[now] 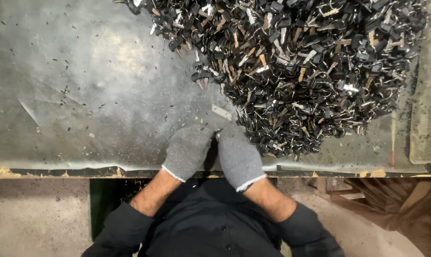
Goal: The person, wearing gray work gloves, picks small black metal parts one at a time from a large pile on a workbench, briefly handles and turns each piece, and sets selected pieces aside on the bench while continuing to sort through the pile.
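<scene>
- L hand (187, 151) & R hand (239, 159), both in grey knit gloves, side by side at near edge of the metal table (82, 95), fingertips meeting at centre.
- Small dark piece (217, 133) pinched betw. the two sets of fingertips; looks like a key part, too small to tell for sure. Both hands closed on it, fingers curled.
- Key pile (301, 66): black-headed keys on rings, lies up and to the R of the hands; its near edge just beside R hand, touching or almost.
- R hand nearer the pile; L hand has bare table beyond it.
- One loose pale blade (221, 112) lies apart, just beyond the fingertips, long axis slanting down to the R.
</scene>
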